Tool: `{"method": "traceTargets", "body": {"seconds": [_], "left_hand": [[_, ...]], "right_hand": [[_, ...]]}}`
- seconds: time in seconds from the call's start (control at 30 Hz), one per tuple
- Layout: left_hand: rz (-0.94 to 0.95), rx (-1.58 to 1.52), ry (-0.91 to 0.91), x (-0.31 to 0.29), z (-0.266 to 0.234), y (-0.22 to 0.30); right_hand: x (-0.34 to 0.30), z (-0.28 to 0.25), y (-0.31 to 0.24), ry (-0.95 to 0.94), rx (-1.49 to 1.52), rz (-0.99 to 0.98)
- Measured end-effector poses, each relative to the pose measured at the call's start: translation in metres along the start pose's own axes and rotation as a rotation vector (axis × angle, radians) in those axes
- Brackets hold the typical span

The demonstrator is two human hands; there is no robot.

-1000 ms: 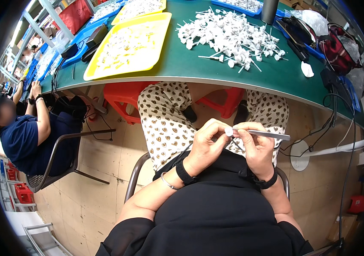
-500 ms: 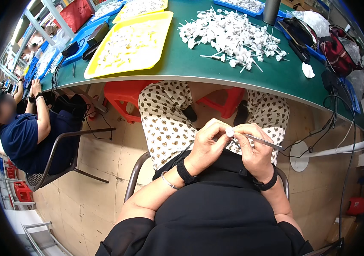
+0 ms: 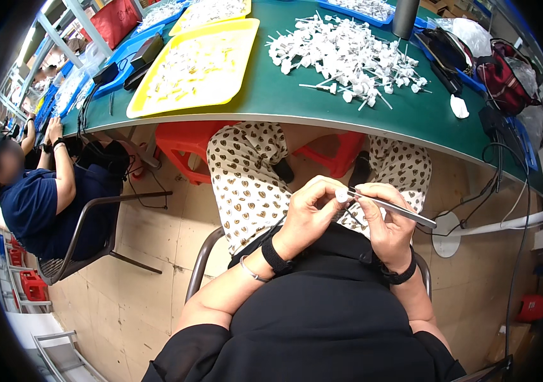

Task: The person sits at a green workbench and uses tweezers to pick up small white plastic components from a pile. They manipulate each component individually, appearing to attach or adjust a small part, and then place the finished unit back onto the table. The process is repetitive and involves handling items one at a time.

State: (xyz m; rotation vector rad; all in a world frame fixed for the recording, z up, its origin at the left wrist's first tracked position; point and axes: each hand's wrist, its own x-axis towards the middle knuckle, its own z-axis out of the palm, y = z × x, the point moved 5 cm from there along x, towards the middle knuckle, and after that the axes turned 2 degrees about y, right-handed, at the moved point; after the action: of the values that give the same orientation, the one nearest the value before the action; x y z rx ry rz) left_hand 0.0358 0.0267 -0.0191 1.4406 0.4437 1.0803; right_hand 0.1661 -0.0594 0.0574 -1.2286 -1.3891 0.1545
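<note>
Green-topped table spans the upper frame, pale front edge bowed by the lens. Co-worker in dark blue sits off to the left, arms up at the table, on a metal-armed chair. Wearer is seated facing the table, patterned trousers below the table edge. Red stool under the table, left of the knees; another red stool between the legs, partly hidden. Yellow tray at table left, near the front edge, small white and yellow bits spread in it. Loose pile of white parts right of the tray, thin stems pointing every way. Dark red bag far right, grey cylinder upright behind the pile.

Hands meet above the lap, in front of the table, not over it. Left hand: thumb and fingers pinched narrow on the work. Right hand: thumb and fingers closed around a slim metal tool, tilted, long end out to the right, other end up by the work. White piece sits at the left fingertips, round face showing; tool-to-piece contact can't tell, too small.
</note>
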Motion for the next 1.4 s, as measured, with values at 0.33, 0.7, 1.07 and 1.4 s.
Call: {"method": "traceTargets", "body": {"seconds": [0.33,0.7,1.07,1.4], "left_hand": [[0.125,0.122,0.028,0.001,-0.001,0.008],[0.201,0.297,0.057,0.001,-0.001,0.019],[0.061,0.099,-0.042,0.001,0.002,0.005],[0.024,0.065,-0.025,0.001,0.001,0.004]], "right_hand": [[0.001,0.009,-0.007,-0.089,-0.015,-0.089],[0.003,0.011,-0.007,-0.122,-0.086,-0.155],[-0.009,0.005,0.042,-0.204,0.590,0.313],[-0.010,0.007,0.034,-0.145,0.487,0.283]]}}
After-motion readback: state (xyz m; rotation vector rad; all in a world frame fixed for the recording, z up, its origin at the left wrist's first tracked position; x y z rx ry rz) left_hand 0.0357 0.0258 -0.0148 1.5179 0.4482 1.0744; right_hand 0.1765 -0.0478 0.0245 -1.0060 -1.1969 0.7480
